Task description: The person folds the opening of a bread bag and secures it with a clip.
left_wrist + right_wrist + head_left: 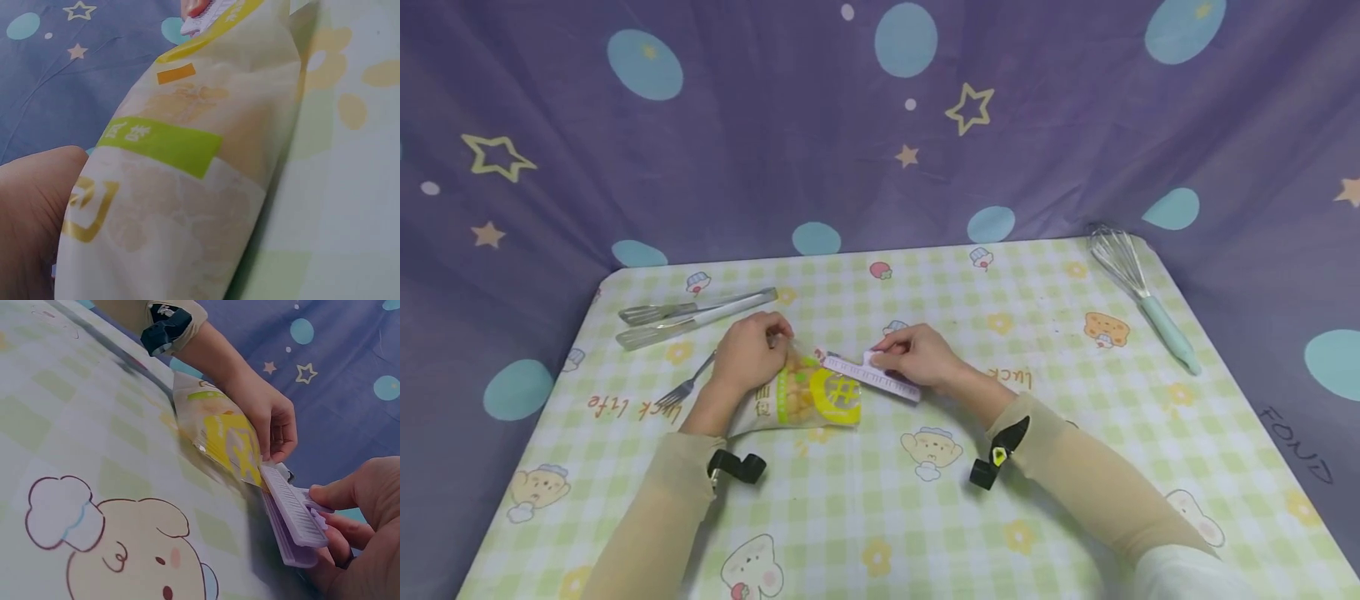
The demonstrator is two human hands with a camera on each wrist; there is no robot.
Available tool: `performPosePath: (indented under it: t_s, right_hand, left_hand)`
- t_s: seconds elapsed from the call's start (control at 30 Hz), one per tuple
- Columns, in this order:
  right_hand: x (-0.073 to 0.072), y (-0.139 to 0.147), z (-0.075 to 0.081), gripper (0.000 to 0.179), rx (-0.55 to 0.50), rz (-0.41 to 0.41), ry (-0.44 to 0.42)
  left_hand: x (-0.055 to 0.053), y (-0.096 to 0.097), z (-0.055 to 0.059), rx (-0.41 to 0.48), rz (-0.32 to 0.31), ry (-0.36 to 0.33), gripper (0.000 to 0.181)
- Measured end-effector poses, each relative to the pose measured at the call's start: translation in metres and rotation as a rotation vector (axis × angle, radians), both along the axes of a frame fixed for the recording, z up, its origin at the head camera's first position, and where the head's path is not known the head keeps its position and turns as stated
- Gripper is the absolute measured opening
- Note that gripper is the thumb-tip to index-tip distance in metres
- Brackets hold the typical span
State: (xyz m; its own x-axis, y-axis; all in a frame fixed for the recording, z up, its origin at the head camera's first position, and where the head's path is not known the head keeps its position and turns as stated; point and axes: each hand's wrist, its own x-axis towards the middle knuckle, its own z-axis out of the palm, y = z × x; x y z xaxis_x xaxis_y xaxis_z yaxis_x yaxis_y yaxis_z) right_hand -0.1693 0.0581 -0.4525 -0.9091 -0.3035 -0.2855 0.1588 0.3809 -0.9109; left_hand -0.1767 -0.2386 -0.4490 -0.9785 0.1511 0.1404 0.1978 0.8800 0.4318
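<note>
A clear plastic snack bag [805,400] with yellow and green print and pale pieces inside lies in front of my left hand [748,354]. That hand pinches the bag's far edge between thumb and fingers. My right hand [921,357] holds a lilac bag clip [880,379] by its handles. In the right wrist view the long ridged jaws of the clip [294,515] stand apart, their far end right at the bag's corner [234,447]. The left wrist view is mostly filled by the bag [162,200], with part of the left hand [37,206] beside it.
A fork [679,393] lies by my left wrist, partly hidden by it. Metal tongs [703,317] rest behind it at the back left. At the far right lies a whisk [1150,304] with a mint handle. A purple patterned curtain [820,150] stands behind the checked tablecloth [850,500].
</note>
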Motion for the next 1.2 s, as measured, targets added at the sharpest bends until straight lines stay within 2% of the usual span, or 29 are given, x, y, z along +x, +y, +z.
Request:
performPosePath:
  t_s: [0.33, 0.47, 0.6, 0.77, 0.9, 1.07, 1.2]
  right_hand:
    - [0.000, -0.004, 0.000, 0.025, 0.065, 0.024, 0.023]
    - [0.000, -0.002, -0.001, 0.026, 0.118, 0.074, 0.099]
    - [0.003, 0.001, -0.001, 0.025, 0.180, 0.126, 0.183]
    - [0.004, 0.003, -0.001, 0.020, 0.173, 0.173, 0.187]
    - [0.004, 0.004, -0.001, 0.016, 0.146, 0.202, 0.160]
    - [0.003, 0.005, 0.004, 0.019, 0.143, 0.213, 0.150]
    - [0.002, 0.005, 0.005, 0.024, 0.149, 0.228, 0.139]
  left_hand:
    - [-0.001, -0.005, 0.001, 0.056, -0.013, 0.000, 0.016]
    - [0.003, -0.009, 0.004, 0.073, -0.035, 0.023, 0.016]
    - [0.016, -0.015, 0.012, 0.051, -0.039, 0.036, 0.021]
    - [0.034, -0.019, 0.025, 0.014, -0.079, 0.029, 0.028]
    - [0.049, -0.018, 0.032, -0.045, -0.105, 0.004, 0.042]
    - [0.063, -0.013, 0.034, -0.116, -0.140, -0.032, 0.063]
    - [0.070, -0.011, 0.032, -0.141, -0.164, -0.019, 0.072]
